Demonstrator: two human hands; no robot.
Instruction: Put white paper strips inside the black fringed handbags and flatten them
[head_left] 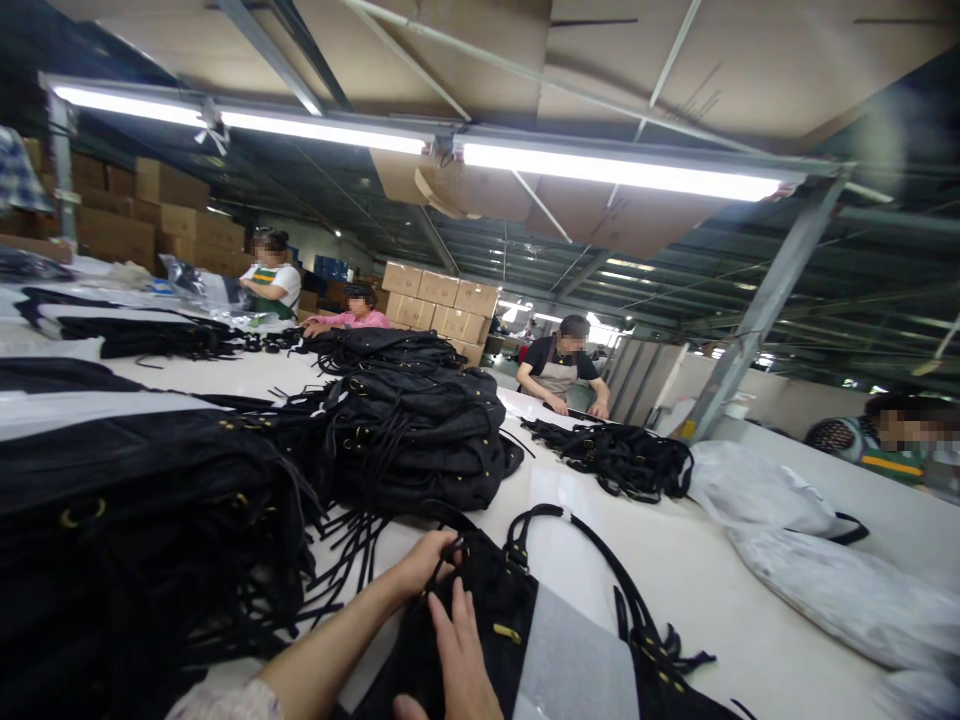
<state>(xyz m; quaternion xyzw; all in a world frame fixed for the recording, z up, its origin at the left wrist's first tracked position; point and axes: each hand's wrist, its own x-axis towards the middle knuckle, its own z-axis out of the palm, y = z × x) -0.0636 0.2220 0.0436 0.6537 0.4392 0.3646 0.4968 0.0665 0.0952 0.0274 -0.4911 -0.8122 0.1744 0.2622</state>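
A black handbag (487,600) lies in front of me on the white table, with brass fittings, a gold zip pull and a sheet of pale wrapping (577,660) across its middle. Its looped handle (600,550) stretches out to the right. My left hand (426,566) is closed on the bag's upper left edge, its fingertips partly hidden. Over the bag's near side my right hand (465,655) lies with fingers stretched out and thumb apart, touching the black surface.
Stacked black bags (420,430) with dangling straps rise beyond and to the left (150,500). More black straps (622,460) lie at the right, beside white plastic bags (810,540). A co-worker (562,365) handles something across the table. A metal post (765,300) stands at the right.
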